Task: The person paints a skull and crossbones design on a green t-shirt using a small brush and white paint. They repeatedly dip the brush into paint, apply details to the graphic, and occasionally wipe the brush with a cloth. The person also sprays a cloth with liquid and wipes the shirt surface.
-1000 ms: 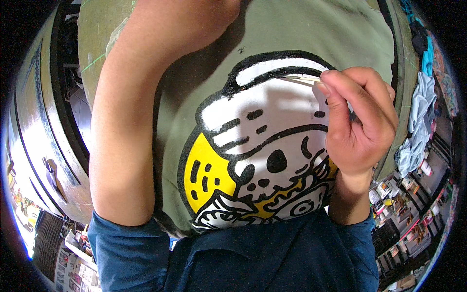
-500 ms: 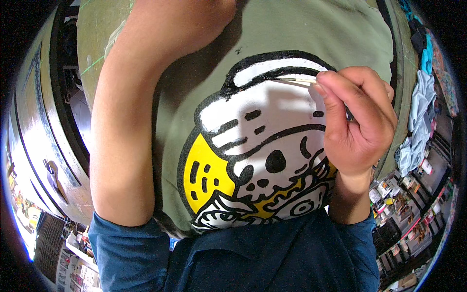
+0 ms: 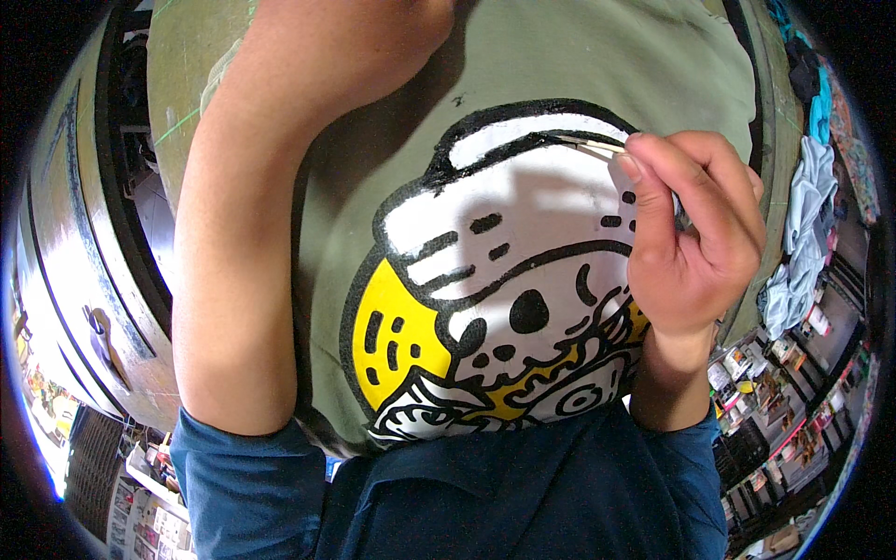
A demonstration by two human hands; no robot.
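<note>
A: The olive T-shirt [image 3: 560, 56] fills the middle of the frame, spread flat on a board [image 3: 177, 84] whose green edge shows at upper left. Its printed design [image 3: 495, 299], a cartoon in black, white and yellow, sits centre to lower centre.

B: And on the far left?

A: A rounded metal drum [image 3: 65, 308] curves down the left rim of the picture. Just right of it the person's left forearm [image 3: 243, 280] runs from the blue sleeve [image 3: 243, 485] at lower left up to the top centre.

B: The left hand [image 3: 373, 37] itself?

A: It rests on the shirt at the top edge, but it is cut off there, so I cannot tell whether it is clenched or spread.

B: Further right?

A: The right hand [image 3: 695, 243], centre right, pinches a thin pale stick [image 3: 588, 143] between thumb and fingertips; the stick's tip touches the black outline at the top of the print.

B: Beyond that?

A: Hanging clothes [image 3: 803, 233] at the right rim, and cluttered shelves [image 3: 784, 392] at lower right.
</note>
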